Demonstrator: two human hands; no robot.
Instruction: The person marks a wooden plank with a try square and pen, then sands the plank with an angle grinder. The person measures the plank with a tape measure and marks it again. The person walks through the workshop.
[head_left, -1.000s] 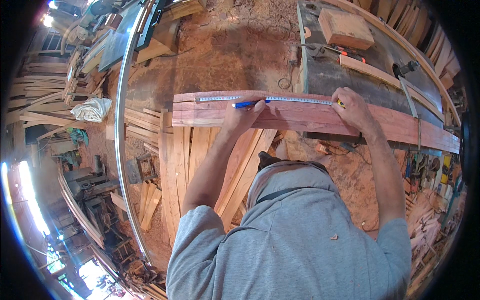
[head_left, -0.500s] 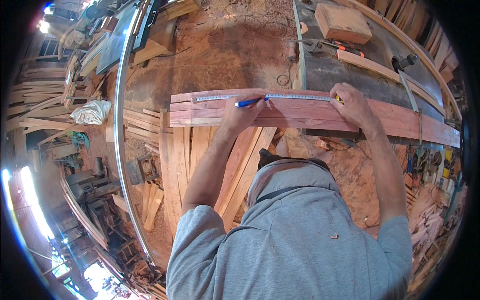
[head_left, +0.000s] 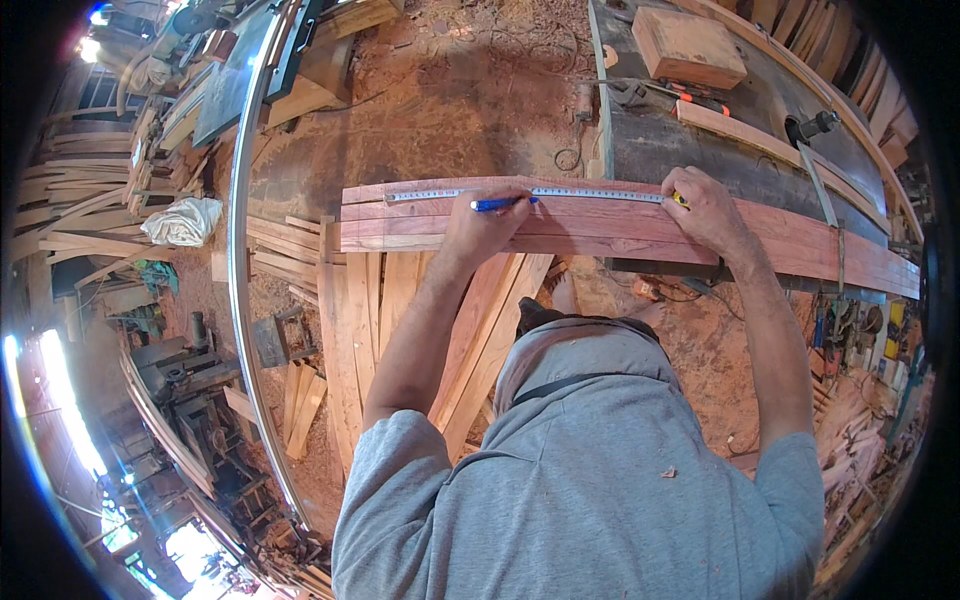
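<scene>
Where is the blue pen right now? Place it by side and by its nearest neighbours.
In the head view, the blue pen is just left of centre, held in the left hand, lying on the reddish plank just below the tape measure.

Bare plank (head_left: 600,225) lies free between the hands; dark bench (head_left: 720,170) crowds behind.

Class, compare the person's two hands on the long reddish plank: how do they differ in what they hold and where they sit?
The left hand grips a blue pen, its tip at the tape measure; the right hand holds no pen and pins the tape's yellow case end. The left hand sits near the middle of the tape, the right hand at its far right end. Both rest on the reddish plank.
</scene>
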